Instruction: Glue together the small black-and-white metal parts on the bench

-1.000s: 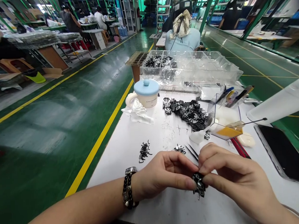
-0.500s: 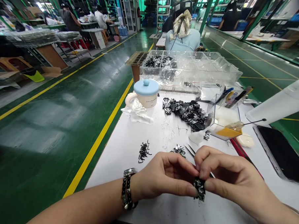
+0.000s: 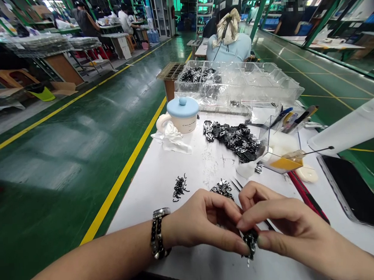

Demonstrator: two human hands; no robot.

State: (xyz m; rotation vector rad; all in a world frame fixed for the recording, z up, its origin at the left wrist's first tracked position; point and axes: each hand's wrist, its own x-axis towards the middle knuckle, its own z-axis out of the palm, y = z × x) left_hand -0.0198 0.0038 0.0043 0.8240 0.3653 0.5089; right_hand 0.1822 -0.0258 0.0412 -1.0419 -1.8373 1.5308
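Between both hands, over the near part of the white table (image 3: 145,175), is a small black part with shiny metal bits (image 3: 249,241). My left hand (image 3: 206,226) pinches its left side with thumb and fingers. The thumb and fingertips of my right hand (image 3: 280,222) close on its right and upper side; the fingers partly hide it. Just beyond my hands lies a small pile of shiny metal pieces (image 3: 222,189). Black tweezers (image 3: 236,185) lie partly under my right hand. Short curved black pieces (image 3: 179,188) form a pile to the left.
A large heap of black parts (image 3: 233,140) lies farther back. A blue-lidded mug (image 3: 186,119) and crumpled tissue (image 3: 171,138) stand at left. On the right are a clear pen holder (image 3: 282,148), a phone (image 3: 353,190) and a white cylinder (image 3: 347,127). Clear divided trays (image 3: 265,87) stand behind.
My right fingers have shifted slightly left and down over the small black part. Both hands remain on it, and the part sits a little lower.
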